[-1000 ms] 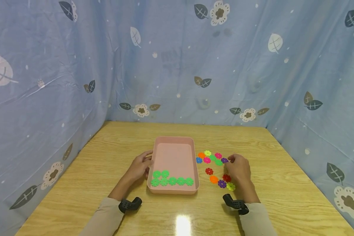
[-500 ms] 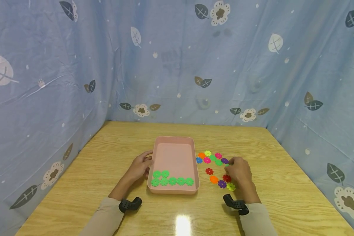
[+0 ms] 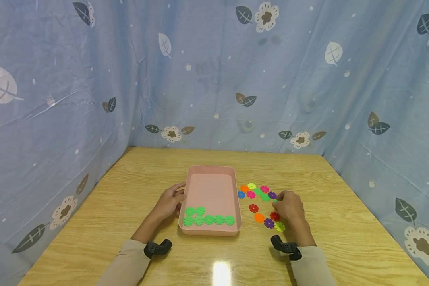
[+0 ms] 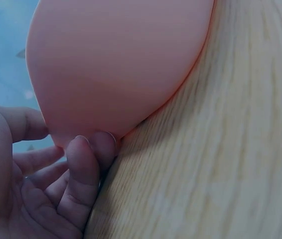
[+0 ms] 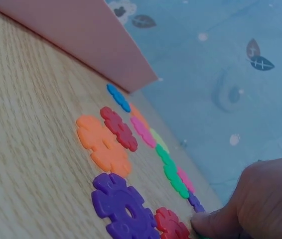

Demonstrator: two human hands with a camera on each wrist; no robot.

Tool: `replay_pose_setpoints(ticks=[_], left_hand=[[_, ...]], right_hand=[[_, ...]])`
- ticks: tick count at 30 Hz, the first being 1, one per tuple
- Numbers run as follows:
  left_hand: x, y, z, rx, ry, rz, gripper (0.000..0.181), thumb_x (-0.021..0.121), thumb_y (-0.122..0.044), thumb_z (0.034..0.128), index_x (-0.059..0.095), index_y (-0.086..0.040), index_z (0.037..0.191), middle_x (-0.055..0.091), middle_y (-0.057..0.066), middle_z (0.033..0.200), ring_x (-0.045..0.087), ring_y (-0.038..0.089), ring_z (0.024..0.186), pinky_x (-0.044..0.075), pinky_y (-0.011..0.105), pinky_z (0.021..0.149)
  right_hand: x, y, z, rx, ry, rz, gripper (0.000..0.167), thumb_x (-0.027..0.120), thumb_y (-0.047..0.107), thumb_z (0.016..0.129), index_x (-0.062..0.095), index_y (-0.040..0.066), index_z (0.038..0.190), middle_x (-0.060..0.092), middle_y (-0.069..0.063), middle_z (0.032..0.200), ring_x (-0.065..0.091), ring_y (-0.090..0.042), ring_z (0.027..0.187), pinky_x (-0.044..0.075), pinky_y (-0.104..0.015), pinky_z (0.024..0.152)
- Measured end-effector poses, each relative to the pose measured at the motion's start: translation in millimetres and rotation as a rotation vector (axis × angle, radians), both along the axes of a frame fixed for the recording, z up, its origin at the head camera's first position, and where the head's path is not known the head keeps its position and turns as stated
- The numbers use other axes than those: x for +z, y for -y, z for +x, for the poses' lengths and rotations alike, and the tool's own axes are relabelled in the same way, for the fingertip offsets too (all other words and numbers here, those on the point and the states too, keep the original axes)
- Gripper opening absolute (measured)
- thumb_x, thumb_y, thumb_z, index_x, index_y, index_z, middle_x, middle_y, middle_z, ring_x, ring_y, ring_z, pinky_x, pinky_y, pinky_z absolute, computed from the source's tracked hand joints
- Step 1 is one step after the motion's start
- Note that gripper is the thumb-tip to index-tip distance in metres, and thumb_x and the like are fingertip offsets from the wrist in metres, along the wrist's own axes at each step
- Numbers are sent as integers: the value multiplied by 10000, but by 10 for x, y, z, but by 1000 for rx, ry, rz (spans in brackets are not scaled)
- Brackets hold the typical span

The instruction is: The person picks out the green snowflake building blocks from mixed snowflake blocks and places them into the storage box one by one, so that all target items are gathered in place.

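A pink tray [image 3: 211, 190] lies on the table with several green flower-shaped discs [image 3: 209, 219] along its near end. My left hand [image 3: 169, 203] holds the tray's left side; in the left wrist view its curled fingers [image 4: 83, 169] rest against the outer wall. To the tray's right, my right hand [image 3: 289, 206] bends its fingertips over a green flower disc [image 3: 275, 200], mostly hidden under them. Around that hand lie a purple disc [image 3: 272, 195], a red disc [image 3: 275, 216] and a yellow disc [image 3: 280, 226]. The right wrist view shows the thumb [image 5: 208, 224] close to the table.
More flower discs lie between the tray and my right hand: blue [image 3: 241, 194], pink [image 3: 251, 194], orange [image 3: 259, 217], red [image 3: 253, 207] and others. The wooden table [image 3: 128, 178] is bounded by a blue patterned curtain [image 3: 214, 79] at the back and sides.
My right hand has shifted slightly toward me, off the purple disc, and a green disc now shows at its fingertips. The left hand and the tray stay put.
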State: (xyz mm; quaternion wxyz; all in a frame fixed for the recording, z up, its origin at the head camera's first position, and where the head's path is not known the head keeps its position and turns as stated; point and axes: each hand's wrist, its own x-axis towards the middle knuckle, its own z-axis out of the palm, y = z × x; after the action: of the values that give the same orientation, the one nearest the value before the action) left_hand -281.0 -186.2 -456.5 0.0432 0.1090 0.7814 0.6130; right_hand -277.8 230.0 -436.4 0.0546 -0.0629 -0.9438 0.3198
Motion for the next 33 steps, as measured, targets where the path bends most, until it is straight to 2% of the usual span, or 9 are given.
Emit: replay_pose_setpoints(ticks=[4, 10, 17, 21, 25, 29, 33], left_hand=[[9, -7, 11, 7, 1, -9, 555, 509, -100, 1025, 357, -18, 1552, 512, 255, 1474, 635, 213, 565, 569, 324, 509], [24, -14, 20, 14, 0, -10, 553, 508, -99, 1023, 361, -20, 1551, 516, 252, 1472, 621, 212, 555, 550, 314, 491], [0, -2, 3, 4, -7, -8, 559, 510, -99, 1024, 353, -13, 1553, 510, 265, 1471, 621, 209, 556, 555, 318, 493], [-4, 0, 2, 0, -8, -5, 558, 513, -101, 1026, 352, -12, 1553, 507, 266, 1474, 625, 212, 559, 556, 321, 495], [-2, -2, 5, 3, -8, -7, 557, 515, -103, 1028, 354, -16, 1553, 507, 263, 1476, 628, 220, 568, 557, 325, 497], [1, -2, 3, 3, -10, -3, 558, 512, -100, 1026, 353, -14, 1553, 502, 267, 1478, 620, 216, 564, 552, 320, 493], [1, 0, 7, 1, -3, 4, 554, 510, -94, 1023, 361, -19, 1551, 506, 262, 1476, 604, 203, 546, 538, 297, 485]], right_hand=[[-4, -11, 4, 0, 5, -5, 248, 675, 59, 880, 669, -79, 1086, 667, -186, 932, 581, -266, 729, 504, -334, 595], [1, -42, 4, -1, 4, 5, 257, 699, 91, 877, 663, -80, 1064, 671, -227, 1000, 611, -309, 794, 535, -409, 657], [5, -67, -10, -8, 1, 23, 228, 741, 124, 876, 666, -63, 983, 658, -201, 938, 599, -318, 798, 522, -426, 663], [0, -75, -22, -9, 11, 20, 270, 744, 120, 871, 639, -71, 1031, 649, -211, 982, 582, -320, 823, 516, -422, 690], [-7, -76, -31, -14, 7, -5, 292, 738, 91, 873, 597, -61, 1079, 629, -200, 956, 546, -299, 781, 482, -368, 634], [-9, -56, -33, 3, -58, -46, 230, 699, 49, 876, 608, -33, 1071, 619, -174, 907, 527, -275, 749, 458, -312, 586], [25, 9, -31, 27, -158, -92, 155, 668, 44, 921, 638, -10, 1063, 636, -168, 921, 539, -274, 778, 478, -299, 618]])
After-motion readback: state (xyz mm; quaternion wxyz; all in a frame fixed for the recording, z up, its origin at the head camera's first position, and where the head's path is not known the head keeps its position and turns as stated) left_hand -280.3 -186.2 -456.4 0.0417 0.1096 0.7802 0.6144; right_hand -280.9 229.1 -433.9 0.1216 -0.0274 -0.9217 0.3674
